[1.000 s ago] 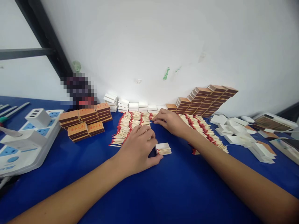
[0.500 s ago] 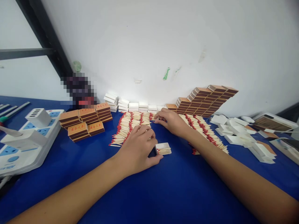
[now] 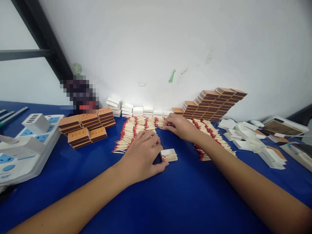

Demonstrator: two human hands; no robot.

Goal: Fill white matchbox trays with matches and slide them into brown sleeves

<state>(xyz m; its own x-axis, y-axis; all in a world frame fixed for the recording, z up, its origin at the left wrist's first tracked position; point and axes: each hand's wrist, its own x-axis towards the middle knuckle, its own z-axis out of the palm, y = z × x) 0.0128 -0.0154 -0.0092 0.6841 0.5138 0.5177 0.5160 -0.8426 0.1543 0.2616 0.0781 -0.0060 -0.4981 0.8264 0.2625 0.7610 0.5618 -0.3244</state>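
My left hand (image 3: 141,157) rests on the table with its thumb and fingers curved around a small white matchbox tray (image 3: 172,152). Several red-tipped matches (image 3: 170,157) lie inside this tray, heads to the left. Farther back, my right hand (image 3: 179,126) pinches at the matches (image 3: 159,122) along the near edge of the spread; its fingertips partly hide what they grip. A wide bed of matches (image 3: 130,130) lies left of it. Another bed of matches (image 3: 214,138) is to the right, partly covered by my right forearm.
Filled-looking orange matchboxes (image 3: 79,136) are stacked at left, and a stepped stack of matchboxes (image 3: 212,105) stands by the wall. White trays (image 3: 138,111) line the wall. Loose white trays (image 3: 246,136) are heaped at right. A power strip (image 3: 44,156) with plugs occupies the left side.
The view has shifted slightly. My right fingers have moved a little right relative to the match bed and drawn closer together. My left hand stays at the tray.
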